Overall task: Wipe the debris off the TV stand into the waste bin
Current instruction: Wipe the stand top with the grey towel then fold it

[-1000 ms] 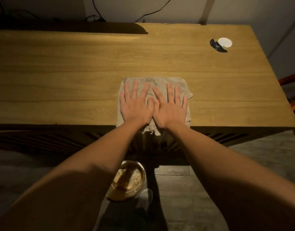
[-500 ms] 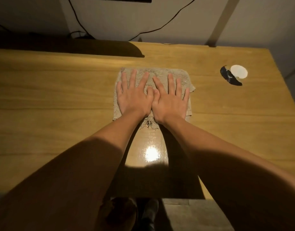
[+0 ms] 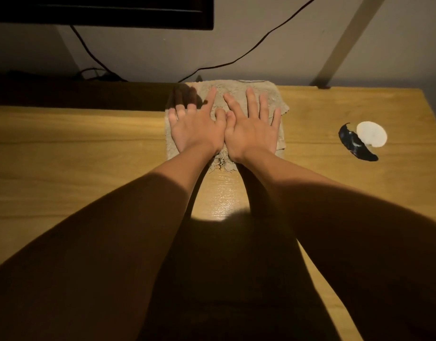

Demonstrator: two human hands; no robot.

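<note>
Hands [image 3: 225,130] press cloth [image 3: 236,91], seemingly reaching TV stand [image 3: 64,148] rear edge.

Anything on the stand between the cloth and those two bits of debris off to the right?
Nothing visible. Both hands, left hand and right hand, press flat on the cloth at the back edge. Bare wood of the TV stand separates it from the black scrap and white disc.
</note>
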